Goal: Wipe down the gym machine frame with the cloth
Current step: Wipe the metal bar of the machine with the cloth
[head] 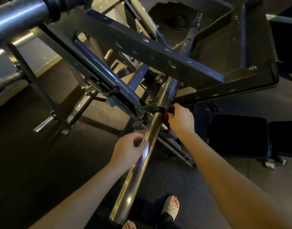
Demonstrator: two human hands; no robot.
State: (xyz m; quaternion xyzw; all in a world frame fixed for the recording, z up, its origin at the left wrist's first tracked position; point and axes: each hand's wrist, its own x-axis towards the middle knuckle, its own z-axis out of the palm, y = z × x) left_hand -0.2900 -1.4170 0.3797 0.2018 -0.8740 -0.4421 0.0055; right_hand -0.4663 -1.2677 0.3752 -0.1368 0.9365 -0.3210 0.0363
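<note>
Cloth (166, 115) is soft and light and bunches easily, so I judge a pinch is enough to hold it. On the left, my left hand (130, 147) has its fingers curled against the chrome bar (142, 156); I cannot tell if they close round it. That polished steel looks rigid and slick. Further up the bar, beside the black collar (159, 109), my right hand (180, 119) pinches the dark red wad against the bar, below the frame (158, 55).

The steel bar (138, 169) ran up into the machine frame (142, 45), the left hand (127, 151) gripping its left side, the right hand (180, 119) holding the cloth (166, 115) against its right. A padded bench (238, 134) stood farther right.
</note>
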